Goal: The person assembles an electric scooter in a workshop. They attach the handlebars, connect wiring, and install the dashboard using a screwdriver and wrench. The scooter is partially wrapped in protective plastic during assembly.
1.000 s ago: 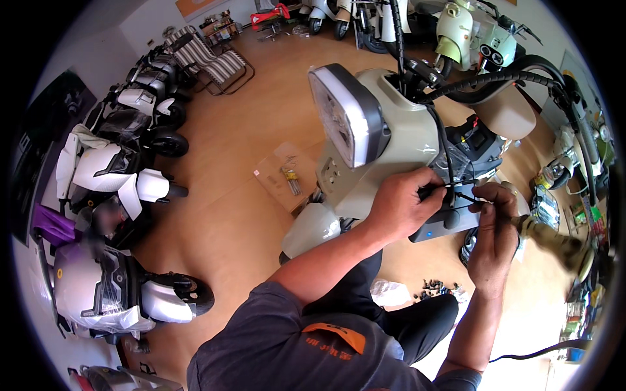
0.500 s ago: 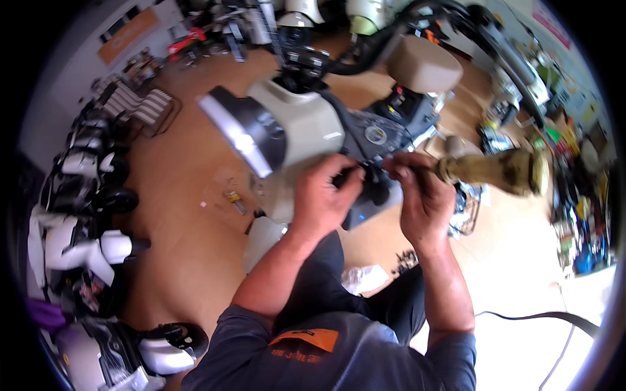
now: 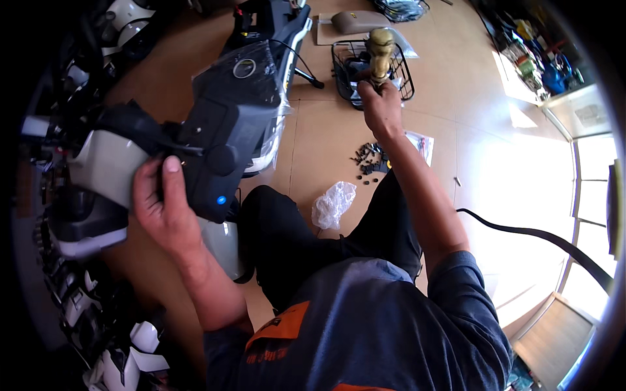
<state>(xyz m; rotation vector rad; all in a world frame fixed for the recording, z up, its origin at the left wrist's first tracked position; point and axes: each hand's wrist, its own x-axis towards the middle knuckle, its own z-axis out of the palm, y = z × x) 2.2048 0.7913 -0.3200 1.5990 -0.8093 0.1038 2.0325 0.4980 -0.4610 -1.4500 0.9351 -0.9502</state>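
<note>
My left hand [image 3: 166,205] is at the left, against the cream front panel [image 3: 107,166] of a scooter. Its thumb and curled fingers close at the tips beside the dark inner panel [image 3: 222,140]; what they pinch, if anything, is too small to make out. Reaching forward over a black wire basket [image 3: 405,81] on the floor, my right hand [image 3: 383,111] is closed around a screwdriver [image 3: 380,49]. The worn yellowish-brown handle sticks up from the fist, while its working end is hidden. Clear plastic film [image 3: 267,78] covers part of the scooter's footboard.
Small black parts [image 3: 368,156] lie scattered on the floor near my right knee, with crumpled clear plastic [image 3: 334,205] between my legs. A tan seat [image 3: 358,23] sits beyond the basket. A black strap [image 3: 535,234] crosses at right. Other scooters [image 3: 78,306] line the left side.
My right hand has moved with the screwdriver from the scooter panel out over the basket. The view has swung right, so the scooter now appears farther left. My left hand stays by the panel.
</note>
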